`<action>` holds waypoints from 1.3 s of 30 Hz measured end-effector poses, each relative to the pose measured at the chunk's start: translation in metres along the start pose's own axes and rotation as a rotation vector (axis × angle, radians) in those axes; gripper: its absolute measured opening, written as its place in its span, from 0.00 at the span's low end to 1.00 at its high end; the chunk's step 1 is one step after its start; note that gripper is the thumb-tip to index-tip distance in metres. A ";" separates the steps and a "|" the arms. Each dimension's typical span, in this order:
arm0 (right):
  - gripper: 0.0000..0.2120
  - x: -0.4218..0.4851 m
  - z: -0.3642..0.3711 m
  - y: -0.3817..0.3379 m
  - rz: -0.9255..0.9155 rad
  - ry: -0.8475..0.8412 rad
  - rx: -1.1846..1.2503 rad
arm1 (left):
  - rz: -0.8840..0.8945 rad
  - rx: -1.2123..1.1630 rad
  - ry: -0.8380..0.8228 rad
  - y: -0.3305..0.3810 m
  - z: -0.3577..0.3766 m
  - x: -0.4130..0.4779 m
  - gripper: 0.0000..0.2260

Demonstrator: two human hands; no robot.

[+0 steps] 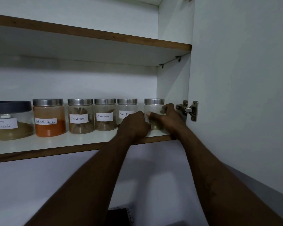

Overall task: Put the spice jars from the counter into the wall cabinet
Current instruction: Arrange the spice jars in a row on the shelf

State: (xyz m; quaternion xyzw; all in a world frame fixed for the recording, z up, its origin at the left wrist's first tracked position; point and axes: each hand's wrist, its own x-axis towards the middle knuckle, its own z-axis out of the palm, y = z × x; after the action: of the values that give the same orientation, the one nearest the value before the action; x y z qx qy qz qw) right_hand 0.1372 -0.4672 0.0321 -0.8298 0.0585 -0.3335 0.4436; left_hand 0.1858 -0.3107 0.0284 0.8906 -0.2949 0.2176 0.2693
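Several labelled glass jars stand in a row on the cabinet shelf (64, 144): a garam masala jar (10, 123) with a dark lid, a red chilli powder jar (49, 118), two cinnamon jars (81, 116) (105, 115) and a black pepper jar (127, 108). The rightmost jar (153, 106), steel-lidded, stands near the cabinet's right wall. My right hand (167, 115) wraps its right side. My left hand (135, 123) presses against its left side and hides part of the black pepper jar. The rightmost jar's label is hidden.
The open cabinet door (243, 95) hangs on the right on a metal hinge (187, 110) beside my right hand. An upper shelf (88, 32) spans above the jars. A white wall lies below the shelf, with a dark object (118, 216) at the bottom edge.
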 end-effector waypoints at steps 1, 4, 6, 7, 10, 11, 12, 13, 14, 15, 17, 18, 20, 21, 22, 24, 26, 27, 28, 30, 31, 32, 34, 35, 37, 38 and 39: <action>0.42 -0.001 0.001 0.000 -0.019 0.012 -0.029 | -0.004 -0.007 0.019 0.000 0.000 -0.001 0.21; 0.40 0.001 0.001 0.003 -0.047 0.021 -0.009 | -0.009 -0.007 0.103 -0.001 0.002 -0.002 0.18; 0.35 0.003 -0.001 0.006 -0.034 -0.007 0.018 | 0.000 0.012 0.116 -0.001 0.004 -0.003 0.16; 0.33 0.004 -0.002 0.006 -0.017 -0.015 0.028 | 0.006 0.026 0.102 -0.001 0.004 -0.003 0.16; 0.32 0.006 -0.002 0.005 0.049 -0.014 0.036 | -0.025 0.021 0.022 -0.003 0.004 -0.001 0.20; 0.31 0.006 -0.001 0.004 0.061 -0.016 0.029 | -0.028 0.029 -0.004 -0.003 0.003 0.000 0.21; 0.31 0.005 0.001 0.003 0.063 -0.021 0.020 | -0.016 0.048 -0.028 -0.002 0.003 0.001 0.19; 0.31 0.004 0.002 0.002 0.054 -0.026 0.001 | 0.004 0.067 -0.046 -0.001 0.003 0.003 0.17; 0.34 0.002 0.004 0.001 0.033 -0.026 -0.033 | 0.018 0.075 -0.053 -0.001 0.003 0.004 0.14; 0.38 0.000 0.005 0.001 0.010 -0.016 -0.078 | 0.025 0.071 -0.051 -0.001 0.004 0.004 0.12; 0.45 0.002 0.006 0.003 -0.031 0.019 -0.187 | 0.022 0.052 -0.034 -0.002 0.004 0.005 0.15; 0.46 0.003 0.006 0.003 -0.042 0.030 -0.226 | 0.017 0.050 -0.026 -0.003 0.004 0.005 0.17; 0.45 0.005 0.007 0.004 -0.051 0.027 -0.255 | 0.015 0.042 -0.007 -0.003 0.003 0.004 0.18; 0.43 0.005 0.007 0.004 -0.053 0.019 -0.260 | 0.018 0.034 0.003 -0.002 0.003 0.003 0.17; 0.42 0.006 0.007 0.004 -0.051 0.011 -0.262 | 0.023 0.027 0.014 -0.002 0.003 0.002 0.17; 0.40 0.006 0.006 0.006 -0.037 -0.002 -0.255 | 0.025 0.023 0.036 -0.002 0.004 0.000 0.15; 0.40 0.004 0.006 0.007 -0.024 -0.005 -0.253 | 0.018 0.038 0.036 -0.002 0.004 0.000 0.12; 0.40 0.004 0.006 0.007 -0.024 -0.002 -0.253 | 0.012 0.055 0.023 -0.002 0.005 0.000 0.09; 0.40 0.003 0.006 0.007 -0.028 0.002 -0.253 | 0.008 0.066 0.008 -0.003 0.005 0.000 0.08; 0.37 0.003 0.007 0.006 -0.047 0.012 -0.263 | 0.014 0.075 -0.015 -0.002 0.005 0.002 0.08; 0.36 0.003 0.008 0.005 -0.060 0.021 -0.270 | 0.022 0.075 -0.018 -0.002 0.004 0.002 0.08; 0.36 0.002 0.008 0.005 -0.077 0.035 -0.283 | 0.030 0.075 -0.012 -0.002 0.004 0.002 0.09; 0.43 -0.001 0.010 0.005 -0.116 0.080 -0.330 | 0.043 0.077 0.012 -0.001 0.005 0.000 0.11; 0.49 -0.003 0.011 0.005 -0.134 0.103 -0.352 | 0.045 0.075 0.020 0.000 0.005 -0.001 0.12; 0.56 -0.008 0.013 0.004 -0.173 0.132 -0.402 | 0.039 0.058 0.036 0.001 0.006 -0.004 0.13; 0.56 -0.009 0.014 0.003 -0.190 0.134 -0.445 | 0.034 0.049 0.040 0.001 0.006 -0.005 0.13; 0.55 -0.008 0.015 0.001 -0.202 0.131 -0.494 | 0.031 0.045 0.035 0.002 0.005 -0.005 0.13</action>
State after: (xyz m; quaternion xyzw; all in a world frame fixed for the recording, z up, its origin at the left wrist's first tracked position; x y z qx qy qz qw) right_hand 0.1405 -0.4547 0.0217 -0.8911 0.0837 -0.4047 0.1876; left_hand 0.1824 -0.3129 0.0222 0.8879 -0.2988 0.2438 0.2510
